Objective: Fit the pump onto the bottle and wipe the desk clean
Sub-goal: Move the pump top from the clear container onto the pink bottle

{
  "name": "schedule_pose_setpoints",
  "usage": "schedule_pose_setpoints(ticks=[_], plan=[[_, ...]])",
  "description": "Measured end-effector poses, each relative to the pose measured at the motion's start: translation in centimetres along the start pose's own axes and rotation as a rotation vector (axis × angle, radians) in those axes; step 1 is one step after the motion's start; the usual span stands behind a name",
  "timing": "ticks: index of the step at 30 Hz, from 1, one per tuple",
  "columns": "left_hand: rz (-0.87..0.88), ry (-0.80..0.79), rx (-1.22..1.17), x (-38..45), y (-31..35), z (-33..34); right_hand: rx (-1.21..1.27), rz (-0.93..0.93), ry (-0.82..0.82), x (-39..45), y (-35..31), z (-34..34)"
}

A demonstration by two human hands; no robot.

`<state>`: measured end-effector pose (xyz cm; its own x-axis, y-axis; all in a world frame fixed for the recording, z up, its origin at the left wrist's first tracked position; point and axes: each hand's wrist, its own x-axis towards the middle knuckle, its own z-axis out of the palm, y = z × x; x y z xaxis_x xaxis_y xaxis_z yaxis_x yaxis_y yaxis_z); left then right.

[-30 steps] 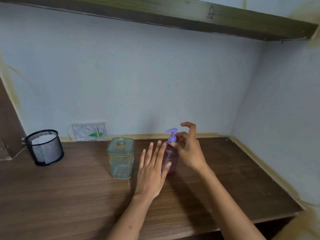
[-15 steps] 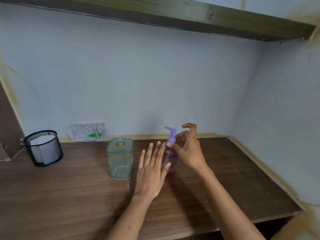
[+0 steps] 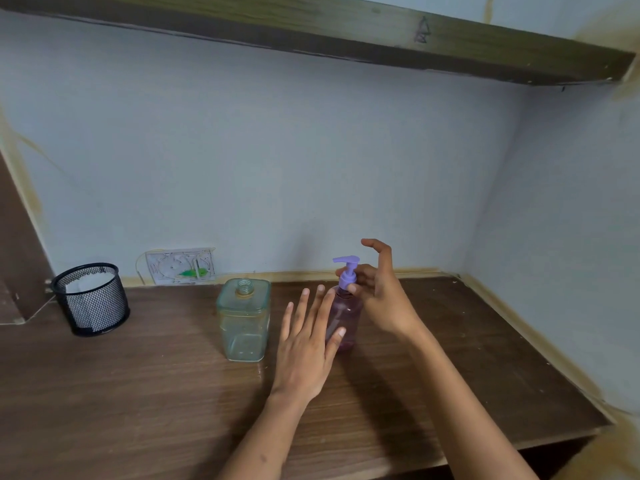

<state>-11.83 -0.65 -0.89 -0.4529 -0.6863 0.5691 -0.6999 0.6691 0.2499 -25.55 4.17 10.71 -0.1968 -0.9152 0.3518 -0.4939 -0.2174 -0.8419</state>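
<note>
The pump (image 3: 347, 271) sits in the neck of the purple bottle (image 3: 343, 320), which stands near the middle of the desk (image 3: 450, 358), toward its back edge. Since a second ago the nozzle has swung from pointing right to pointing left, so the collar is probably being screwed down. The right hand (image 3: 381, 296) pinches that collar, though the contact is partly hidden. The left hand (image 3: 308, 344), fingers straight, still steadies the bottle. Wiping remains undone.
</note>
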Motion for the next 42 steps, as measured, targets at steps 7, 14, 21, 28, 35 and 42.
schedule_pose_setpoints(ticks=[7, 14, 21, 28, 35, 42], plan=[[-0.002, -0.003, 0.011, 0.0, 0.0, 0.0, -0.009, 0.013, -0.013, 0.0, 0.2, 0.2], [0.001, -0.008, 0.013, -0.1, 0.0, 0.0, -0.12, 0.037, 0.129, 0.2, 0.3, 0.8], [0.003, 0.002, 0.003, -0.1, 0.0, 0.0, -0.074, 0.025, 0.077, -0.3, 0.4, 0.7], [0.005, 0.01, 0.009, 0.0, 0.0, 0.0, 0.026, 0.018, 0.108, -0.1, 1.0, 0.4], [0.003, 0.012, 0.001, 0.0, 0.0, 0.1, -0.038, 0.019, 0.148, -0.2, 0.9, 1.1], [-0.002, 0.016, -0.008, 0.1, 0.0, 0.2, 0.12, 0.015, 0.036, -0.2, 0.9, 0.1]])
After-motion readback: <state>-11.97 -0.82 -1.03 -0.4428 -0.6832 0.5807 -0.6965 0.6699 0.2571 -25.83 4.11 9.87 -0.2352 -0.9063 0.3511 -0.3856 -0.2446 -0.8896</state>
